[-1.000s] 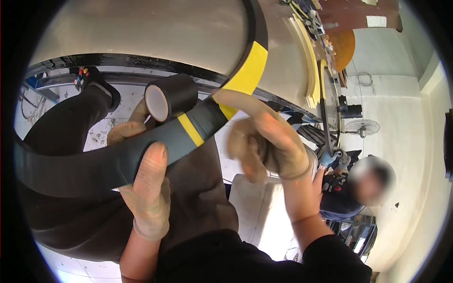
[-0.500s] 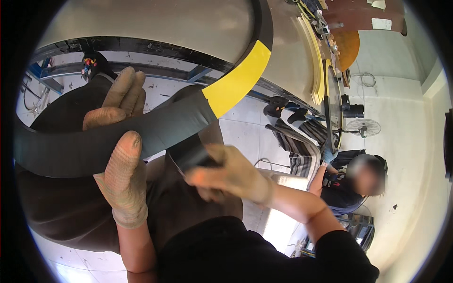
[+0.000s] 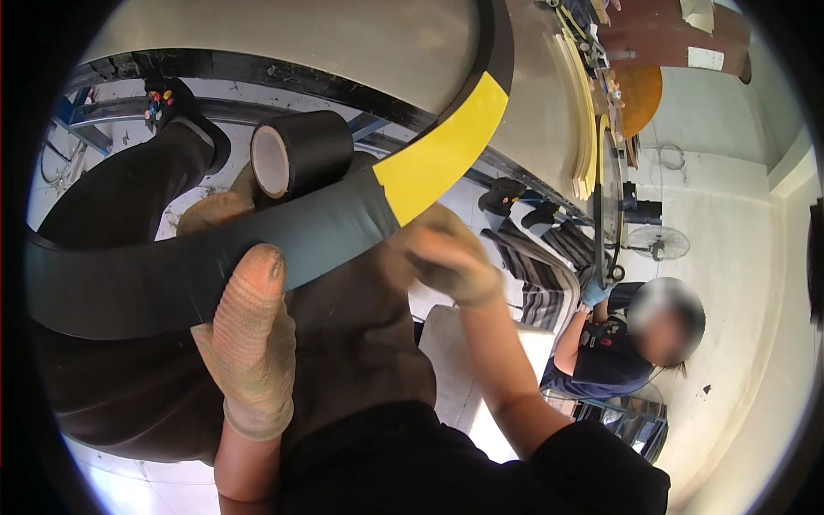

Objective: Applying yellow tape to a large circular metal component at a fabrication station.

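A large curved hoop (image 3: 120,287) spans from the left, wrapped in black tape, to a bare yellow stretch (image 3: 451,154) and a black part beyond. My left hand (image 3: 249,343), in a cream glove, is closed around the wrapped part, its thumb on the near face and its fingers behind. A black tape roll (image 3: 318,150) with a pale core stands just past the hoop's far edge, against the left fingers; whether they hold it is hidden. My right hand (image 3: 446,257), also gloved and smeared by motion, is at the hoop's near edge, where tape meets yellow.
A grey worktable (image 3: 283,34) with a dark metal edge lies ahead, carrying the hoop's far part. Yellow strips (image 3: 577,129) are stacked at its right end. A co-worker (image 3: 601,343) sits at the right, near another hoop (image 3: 608,197) and a fan (image 3: 659,243).
The tape roll has passed from below the hoop, at my right hand, to its far side by my left fingers. My right hand has moved up and right to the hoop's near edge.
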{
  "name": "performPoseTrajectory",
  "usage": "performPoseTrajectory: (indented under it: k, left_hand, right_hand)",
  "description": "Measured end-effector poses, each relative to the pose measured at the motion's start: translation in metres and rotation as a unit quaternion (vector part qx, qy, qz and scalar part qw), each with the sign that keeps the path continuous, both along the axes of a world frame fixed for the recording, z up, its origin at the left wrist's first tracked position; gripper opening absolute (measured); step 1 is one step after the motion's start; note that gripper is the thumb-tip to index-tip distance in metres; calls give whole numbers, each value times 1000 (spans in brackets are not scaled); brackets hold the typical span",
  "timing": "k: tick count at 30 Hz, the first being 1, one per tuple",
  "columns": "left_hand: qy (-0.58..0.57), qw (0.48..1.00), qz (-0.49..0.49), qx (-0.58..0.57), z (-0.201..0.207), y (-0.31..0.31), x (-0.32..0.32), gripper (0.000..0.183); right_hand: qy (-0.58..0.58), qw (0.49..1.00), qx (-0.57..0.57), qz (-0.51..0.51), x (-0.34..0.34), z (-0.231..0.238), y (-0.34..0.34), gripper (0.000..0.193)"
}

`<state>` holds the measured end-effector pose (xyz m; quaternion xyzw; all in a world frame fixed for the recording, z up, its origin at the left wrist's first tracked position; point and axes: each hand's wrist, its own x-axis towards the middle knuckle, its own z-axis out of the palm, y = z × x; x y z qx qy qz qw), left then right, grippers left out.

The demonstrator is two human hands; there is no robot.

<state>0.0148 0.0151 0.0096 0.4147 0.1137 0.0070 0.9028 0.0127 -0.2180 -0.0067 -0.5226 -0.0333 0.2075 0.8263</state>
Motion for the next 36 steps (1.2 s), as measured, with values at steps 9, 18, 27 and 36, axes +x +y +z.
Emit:
performPoseTrajectory:
  k: [9,18,27,36]
  left_hand:
    - [-25,996,-29,-84,-3,-16,6,44]
    - [-163,987,13,-10,-17,-14,14,47]
    - [-91,996,-11,15,-16,-9,9,59]
    - [-51,998,-16,-18,-6,-26,5,59]
  right_hand:
    - [199,961,-95,166,66,120,48,46]
    - [315,911,-260,62,-40,121,39,57]
    - [-269,941,-195,-57,65,-51,32,56]
    - [-31,966,-14,256,27,36,-77,66]
